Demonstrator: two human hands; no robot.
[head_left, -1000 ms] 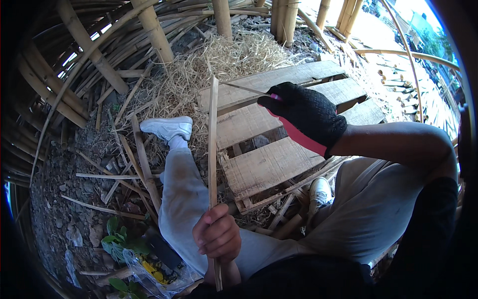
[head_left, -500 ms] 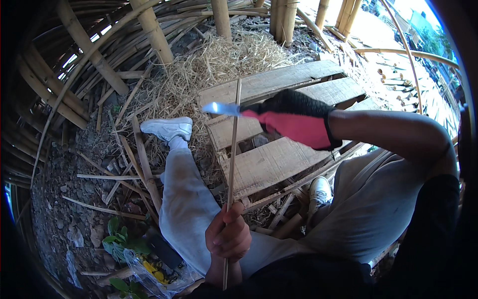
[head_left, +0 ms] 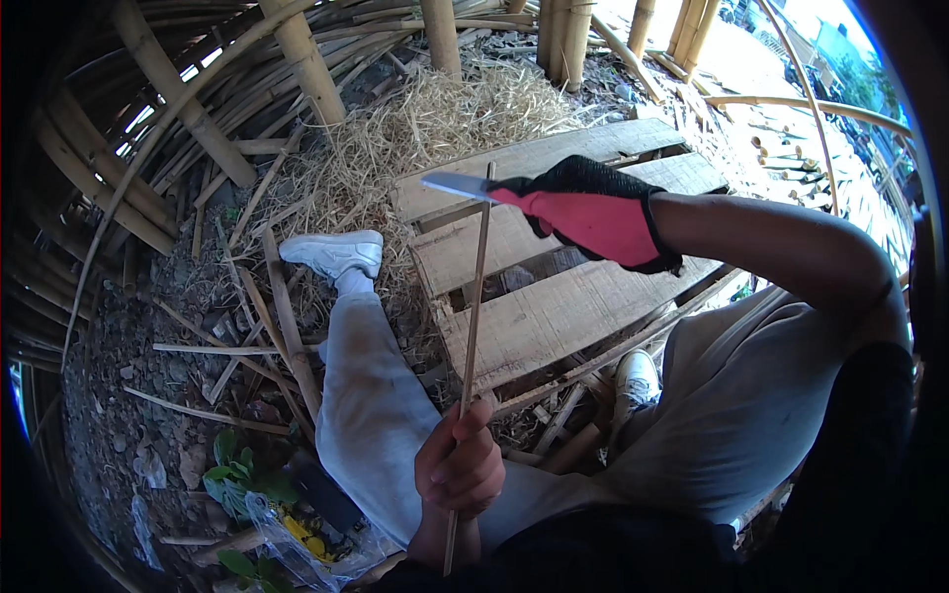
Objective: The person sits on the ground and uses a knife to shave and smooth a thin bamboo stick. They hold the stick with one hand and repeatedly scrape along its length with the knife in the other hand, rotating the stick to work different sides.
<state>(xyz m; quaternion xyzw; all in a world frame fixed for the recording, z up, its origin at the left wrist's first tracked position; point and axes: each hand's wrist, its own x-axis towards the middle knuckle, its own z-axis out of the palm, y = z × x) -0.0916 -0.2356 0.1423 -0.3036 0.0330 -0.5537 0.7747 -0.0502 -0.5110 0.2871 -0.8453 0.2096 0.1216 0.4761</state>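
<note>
My bare left hand (head_left: 461,463) is wrapped round the lower part of a thin bamboo strip (head_left: 478,287), which stands nearly upright in front of me and leans a little to the right at its top. My right hand (head_left: 593,212), in a pink and black glove, grips a knife (head_left: 457,185). The handle is hidden inside the glove. The pale blade points left and crosses the strip close to its upper end, seemingly touching it. Below and behind both lies a slatted wooden pallet (head_left: 563,321).
Heaped straw-like shavings (head_left: 455,114) lie beyond the pallet, among upright bamboo posts (head_left: 301,64). Loose bamboo pieces (head_left: 287,326) litter the ground at left. A clear plastic bag (head_left: 297,539) with something yellow sits by my left leg. Cut bamboo lengths (head_left: 786,163) lie at far right.
The knife and right hand have moved up and slightly right along the strip. The strip's top has tilted right, and my left hand has shifted slightly right with it.
</note>
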